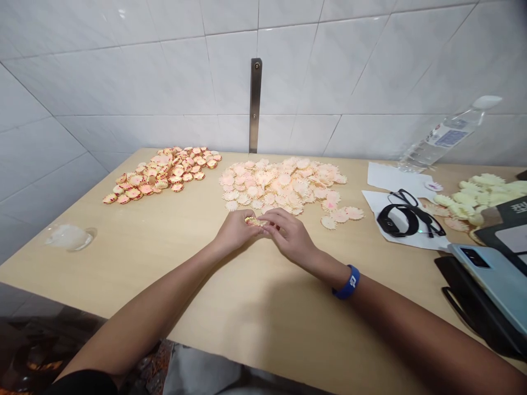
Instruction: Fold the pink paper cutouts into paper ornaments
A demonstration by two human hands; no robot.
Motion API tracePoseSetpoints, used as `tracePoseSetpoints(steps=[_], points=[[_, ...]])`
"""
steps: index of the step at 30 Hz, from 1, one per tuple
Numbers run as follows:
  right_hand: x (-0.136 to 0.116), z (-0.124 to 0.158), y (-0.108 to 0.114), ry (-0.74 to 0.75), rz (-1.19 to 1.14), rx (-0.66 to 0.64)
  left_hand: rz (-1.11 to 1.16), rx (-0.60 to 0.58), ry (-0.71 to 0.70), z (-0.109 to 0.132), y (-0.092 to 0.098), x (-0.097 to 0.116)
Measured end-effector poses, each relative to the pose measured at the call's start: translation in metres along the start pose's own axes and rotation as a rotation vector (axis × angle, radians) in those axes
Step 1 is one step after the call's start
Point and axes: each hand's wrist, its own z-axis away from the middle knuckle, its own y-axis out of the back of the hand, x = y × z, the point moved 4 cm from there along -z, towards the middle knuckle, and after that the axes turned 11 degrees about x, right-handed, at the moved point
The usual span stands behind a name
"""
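Note:
Near the middle of the wooden table [197, 291], my left hand [235, 229] is closed round a small yellowish flower-shaped piece [256, 221] with a red edge. My right hand [289, 233] meets it from the right, its thumb and fingers pinching the same piece. Just beyond my hands lies a heap of pale pink flower-shaped pieces [284, 184] with jagged edges. Further left at the back is a pile of cupped pieces with red rims [164, 173].
A small clear cup of white paste [69, 237] stands at the left. On the right are a tilted water bottle [447, 134], white paper [376, 203] with glasses and a black watch [397, 220], yellow-green flower pieces [469, 197], and a light blue phone [494, 280] on a black case.

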Motion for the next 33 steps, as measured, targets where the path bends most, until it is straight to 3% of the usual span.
tracePoseSetpoints(steps=[4, 9, 11, 15, 17, 20, 22, 26, 33], points=[[0.006, -0.001, 0.001, 0.083, -0.027, -0.015, 0.025, -0.068, -0.002, 0.000, 0.001, 0.002], [0.012, -0.004, 0.006, 0.101, -0.033, 0.014, 0.276, -0.308, 0.119, 0.001, -0.007, 0.001], [0.008, -0.002, 0.007, 0.136, -0.028, 0.035, 0.351, -0.264, 0.140, -0.003, -0.005, -0.003], [-0.001, -0.001, 0.011, 0.212, -0.019, 0.065, 0.451, 0.015, 0.230, -0.020, 0.013, -0.015], [0.002, -0.006, 0.017, 0.177, 0.015, 0.124, 0.510, 0.086, 0.278, -0.025, 0.020, -0.017], [0.020, -0.020, 0.036, -0.019, 0.185, 0.326, 0.627, 0.074, 0.333, -0.026, 0.020, -0.015], [0.032, -0.026, 0.045, -0.127, 0.319, 0.383, 0.680, 0.038, 0.355, -0.022, 0.015, -0.013], [0.037, -0.025, 0.038, -0.114, 0.335, 0.253, 0.685, -0.015, 0.389, -0.015, 0.006, -0.014], [0.008, -0.013, 0.013, -0.122, 0.124, 0.101, 0.539, -0.074, 0.294, -0.009, 0.001, -0.006]])
